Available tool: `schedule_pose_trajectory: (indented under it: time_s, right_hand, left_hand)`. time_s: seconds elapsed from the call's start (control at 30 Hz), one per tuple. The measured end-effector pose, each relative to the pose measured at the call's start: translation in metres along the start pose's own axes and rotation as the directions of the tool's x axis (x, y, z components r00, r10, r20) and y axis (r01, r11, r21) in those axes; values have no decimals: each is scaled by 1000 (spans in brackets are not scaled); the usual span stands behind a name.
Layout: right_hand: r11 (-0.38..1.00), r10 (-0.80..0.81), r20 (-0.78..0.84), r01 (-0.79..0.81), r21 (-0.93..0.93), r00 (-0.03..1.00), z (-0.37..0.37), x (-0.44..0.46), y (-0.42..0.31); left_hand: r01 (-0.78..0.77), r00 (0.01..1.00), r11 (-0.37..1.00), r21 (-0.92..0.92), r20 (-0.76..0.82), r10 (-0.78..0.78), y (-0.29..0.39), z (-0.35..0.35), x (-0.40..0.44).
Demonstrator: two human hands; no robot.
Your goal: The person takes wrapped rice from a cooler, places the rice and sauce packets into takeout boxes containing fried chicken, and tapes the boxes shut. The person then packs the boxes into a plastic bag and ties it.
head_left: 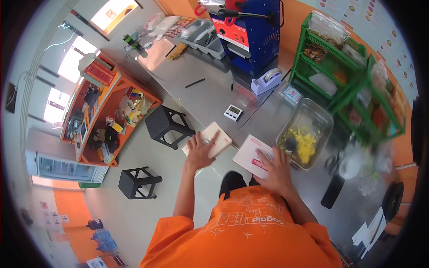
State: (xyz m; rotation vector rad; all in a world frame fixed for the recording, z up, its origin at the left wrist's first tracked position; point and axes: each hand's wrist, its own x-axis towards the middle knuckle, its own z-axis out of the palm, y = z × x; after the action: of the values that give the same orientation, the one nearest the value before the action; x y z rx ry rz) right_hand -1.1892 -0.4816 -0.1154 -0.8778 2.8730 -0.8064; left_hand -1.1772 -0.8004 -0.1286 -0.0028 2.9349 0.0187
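My left hand [200, 151] lies with its fingers across a small cream cardboard box [219, 134], gripping it just off the table's near edge. A second flat box [249, 152], white with red print, is in the grip of my right hand [273, 169], whose fingers cover part of its top. The boxes are apart from each other. Their undersides are hidden. Close to my right hand stands a clear tray [330, 121] with chopped yellow food [306, 145] and a dark-headed utensil [291, 144] inside. A white digital timer [233, 112] sits beyond the boxes.
On the steel table [178, 96] are a tape dispenser [267, 82], a black pen [195, 83], a blue machine [263, 38] and a phone [333, 191]. Green racks [313, 67] line the right side. Black stools [163, 125] stand on the floor at left.
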Motion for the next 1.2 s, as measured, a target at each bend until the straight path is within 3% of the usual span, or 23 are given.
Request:
schedule_pose_trajectory:
  time_s: [0.13,0.2,0.27,0.43,0.6,0.73,0.83,1.0,1.03,1.07,1.1,1.17,1.2]
  right_hand:
    - [990,113,38,-109,-89,993,44,73,-3]
    - [968,91,9,-87,-236,996,69,98,2]
    - [965,157,-5,-154,-213,988,83,125,3]
    - [937,288,-30,-288,-198,957,115,173,-19]
    - [955,231,-54,-237,-176,972,141,230,-26]
    - [950,241,-24,-241,-201,970,149,276,-21]
    - [957,219,107,-193,-217,970,138,299,-18]
    - [961,217,97,-195,-195,971,136,305,-17]
    - [965,212,83,-196,-172,974,136,303,-18]
    - [964,223,86,-206,-170,971,136,302,-19]
    - [969,214,52,-205,-140,975,135,303,-20]
    - [971,208,9,-206,-118,978,135,299,-18]
    - [971,239,-140,-237,33,961,135,292,-11]
  left_hand:
    - [-20,999,1000,11,43,19,-78,-6,78]
    - [-78,997,997,14,-3,78,-110,1,116]
    - [-136,989,991,13,55,135,-131,0,149]
    - [-293,956,955,-42,-2,294,-190,14,211]
    - [-403,915,913,-63,-10,403,-232,9,262]
    - [-445,896,891,-87,-28,444,-254,3,291]
    - [-464,886,881,-91,-22,464,-256,-2,301]
    - [-512,859,855,-79,-31,512,-233,-27,289]
    - [-596,803,795,-113,-84,590,-220,-27,285]
    - [-675,720,643,-362,-135,681,-207,-26,285]
    - [-815,568,484,-317,-279,774,-191,-15,286]
    - [-866,464,342,-364,-332,821,-154,-3,283]
    - [-871,456,335,-360,-339,823,-148,15,286]
